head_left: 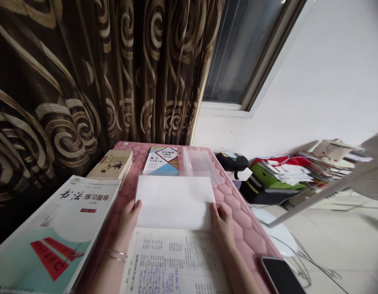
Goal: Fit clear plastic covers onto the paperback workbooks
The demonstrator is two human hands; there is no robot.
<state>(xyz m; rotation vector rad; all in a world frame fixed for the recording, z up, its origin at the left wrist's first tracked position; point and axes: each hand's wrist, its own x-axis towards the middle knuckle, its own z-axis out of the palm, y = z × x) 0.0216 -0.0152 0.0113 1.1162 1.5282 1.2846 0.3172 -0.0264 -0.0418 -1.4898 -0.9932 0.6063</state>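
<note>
An open book (176,261) lies in front of me, its printed near page carrying handwritten notes in blue ink. The far part is a blank white cover or sheet (176,202), with a thin strip of clear plastic along its far edge. My left hand (130,216) pinches the left edge of this white part, thumb on top. At the opposite edge, my right hand (222,222) has its fingers curled and the thumb pressed against the sheet. Just beyond stands a mathematics book (161,161) lying flat, next to a clear plastic book cover (199,163).
A stack of books (58,228) and a smaller tan book (112,163) lie on the left. The pink quilted table cover (247,232) holds a phone (282,275) at its right edge. Beyond are a black case (232,162), piled papers (287,173) and a fan (317,196).
</note>
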